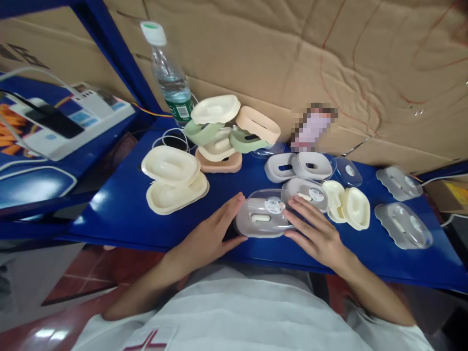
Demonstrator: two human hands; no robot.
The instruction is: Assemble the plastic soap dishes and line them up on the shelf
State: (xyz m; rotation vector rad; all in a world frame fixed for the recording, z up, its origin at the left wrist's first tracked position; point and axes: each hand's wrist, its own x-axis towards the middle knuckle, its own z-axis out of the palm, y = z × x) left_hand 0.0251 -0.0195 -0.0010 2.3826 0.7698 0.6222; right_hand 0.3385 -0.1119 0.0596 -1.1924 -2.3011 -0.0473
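A grey oval soap box with a clear lid point(252, 222) lies near the front edge of the blue table, a white round label on its lid. My left hand point(215, 226) holds its left end, thumb at the near side and fingers at the far side. Across the right end, my right hand point(318, 234) grips the lid with its fingers spread over the edge. Just behind stands another grey soap box point(288, 185), partly covered by my right fingers. Cream oval trays point(356, 208) lie to the right of it.
Cream trays point(170, 165) are stacked at left, with green and peach soap box parts point(258, 124) piled behind. Grey bases point(312, 165) and a clear lid point(347, 171) sit at the back. Two lidded boxes point(404, 226) lie far right. A water bottle point(170, 80) stands against the cardboard.
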